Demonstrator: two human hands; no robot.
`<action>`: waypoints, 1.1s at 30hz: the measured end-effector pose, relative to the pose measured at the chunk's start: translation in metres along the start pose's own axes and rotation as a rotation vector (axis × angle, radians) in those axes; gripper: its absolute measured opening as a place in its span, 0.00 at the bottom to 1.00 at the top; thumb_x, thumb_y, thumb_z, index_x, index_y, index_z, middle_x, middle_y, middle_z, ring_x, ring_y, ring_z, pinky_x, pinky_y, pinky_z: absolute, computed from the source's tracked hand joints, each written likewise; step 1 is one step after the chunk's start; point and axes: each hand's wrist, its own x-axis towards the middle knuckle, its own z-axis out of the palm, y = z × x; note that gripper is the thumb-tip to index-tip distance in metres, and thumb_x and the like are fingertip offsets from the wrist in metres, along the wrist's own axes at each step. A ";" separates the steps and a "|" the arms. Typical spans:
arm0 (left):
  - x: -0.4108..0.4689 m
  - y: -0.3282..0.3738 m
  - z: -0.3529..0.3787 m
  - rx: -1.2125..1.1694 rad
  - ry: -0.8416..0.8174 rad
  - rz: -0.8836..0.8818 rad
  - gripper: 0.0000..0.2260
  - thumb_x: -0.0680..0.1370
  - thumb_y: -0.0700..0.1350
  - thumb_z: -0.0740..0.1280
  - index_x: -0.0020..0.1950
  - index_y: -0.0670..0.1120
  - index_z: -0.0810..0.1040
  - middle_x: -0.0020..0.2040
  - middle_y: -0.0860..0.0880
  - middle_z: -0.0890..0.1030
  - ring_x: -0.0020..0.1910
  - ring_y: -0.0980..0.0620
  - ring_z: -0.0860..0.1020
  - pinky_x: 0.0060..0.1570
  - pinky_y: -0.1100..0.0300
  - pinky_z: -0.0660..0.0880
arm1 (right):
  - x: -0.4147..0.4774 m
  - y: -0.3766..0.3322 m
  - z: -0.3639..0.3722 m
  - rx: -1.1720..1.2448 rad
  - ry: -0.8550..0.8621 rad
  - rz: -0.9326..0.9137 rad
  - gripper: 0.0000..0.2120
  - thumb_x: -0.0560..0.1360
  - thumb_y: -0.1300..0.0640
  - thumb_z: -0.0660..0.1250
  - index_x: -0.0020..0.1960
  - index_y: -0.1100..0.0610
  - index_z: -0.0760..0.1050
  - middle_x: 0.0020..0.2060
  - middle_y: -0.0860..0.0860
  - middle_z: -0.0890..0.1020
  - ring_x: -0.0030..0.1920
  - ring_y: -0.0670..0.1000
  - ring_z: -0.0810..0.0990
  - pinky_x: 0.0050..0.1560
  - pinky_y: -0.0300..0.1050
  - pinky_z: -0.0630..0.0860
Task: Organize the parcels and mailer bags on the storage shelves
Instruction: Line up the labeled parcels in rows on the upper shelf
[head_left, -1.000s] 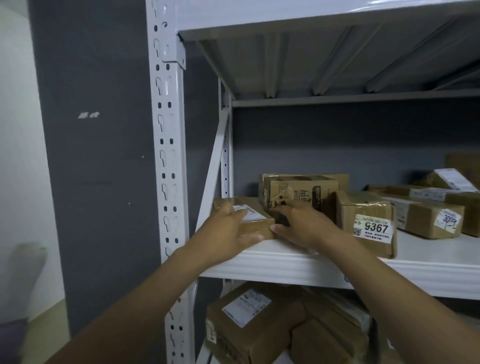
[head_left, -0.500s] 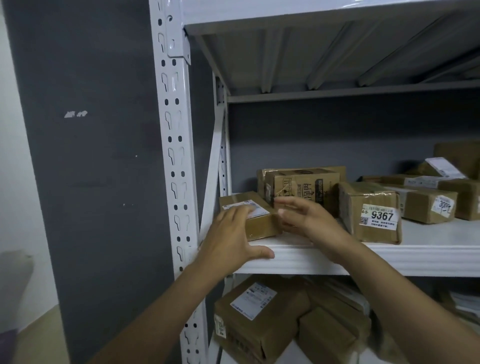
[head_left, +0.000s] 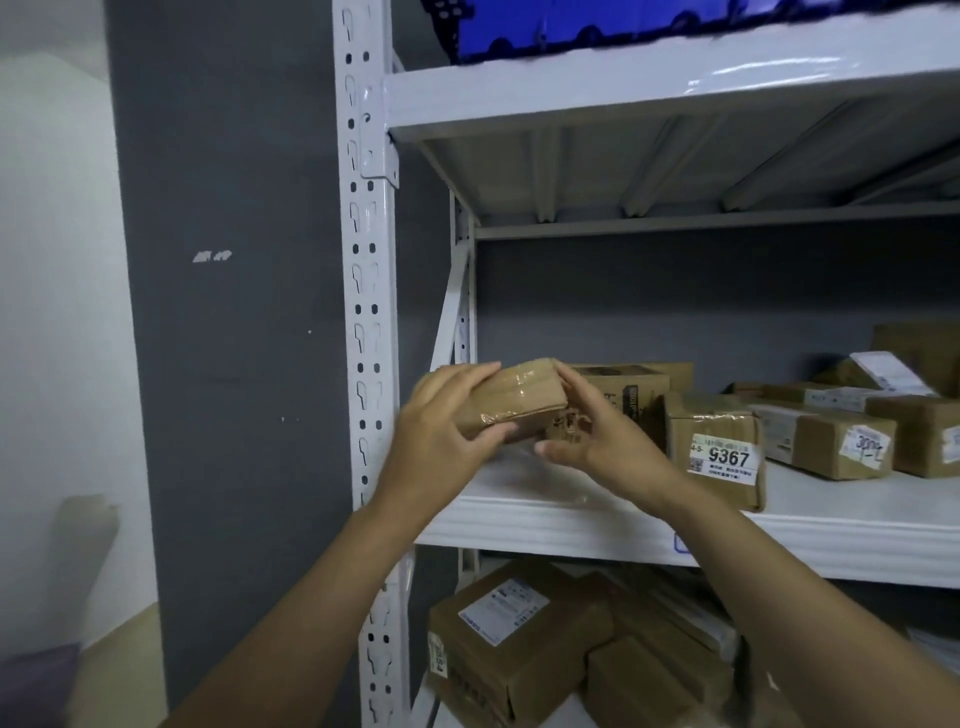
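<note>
A small taped brown cardboard parcel is lifted off the left end of the middle shelf and tipped so its label side faces away. My left hand grips its left end, thumb under the front. My right hand touches its right end with fingers spread. Behind them stands a printed brown box. To the right stands a parcel labelled 9367, then another brown parcel with a handwritten sticker.
The white slotted shelf upright stands just left of my hands, a dark grey wall behind it. More parcels lie at the far right. The lower shelf holds several brown boxes. A blue item sits on the top shelf.
The small parcel has come up off the shelf and turned over between my hands; its white label no longer shows. The camera view has tilted upward.
</note>
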 end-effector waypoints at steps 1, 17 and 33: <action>0.006 0.007 -0.004 -0.017 0.009 0.027 0.26 0.68 0.44 0.78 0.65 0.48 0.77 0.59 0.52 0.77 0.58 0.59 0.73 0.62 0.66 0.70 | 0.002 -0.005 -0.003 0.053 0.009 -0.008 0.38 0.71 0.58 0.74 0.73 0.38 0.60 0.68 0.43 0.72 0.67 0.47 0.70 0.62 0.50 0.74; -0.012 0.080 -0.037 -0.337 -0.259 -0.482 0.36 0.73 0.53 0.73 0.75 0.65 0.56 0.60 0.61 0.75 0.54 0.62 0.78 0.53 0.62 0.77 | -0.026 -0.073 -0.043 0.620 0.330 0.102 0.21 0.77 0.45 0.64 0.66 0.55 0.70 0.52 0.50 0.82 0.41 0.42 0.82 0.32 0.36 0.75; -0.020 0.061 -0.040 -0.424 -0.400 -0.618 0.28 0.78 0.62 0.59 0.77 0.58 0.58 0.66 0.54 0.75 0.58 0.55 0.78 0.55 0.59 0.78 | -0.058 -0.080 -0.006 0.429 0.068 0.151 0.27 0.76 0.40 0.64 0.71 0.50 0.66 0.55 0.50 0.80 0.50 0.51 0.83 0.46 0.48 0.82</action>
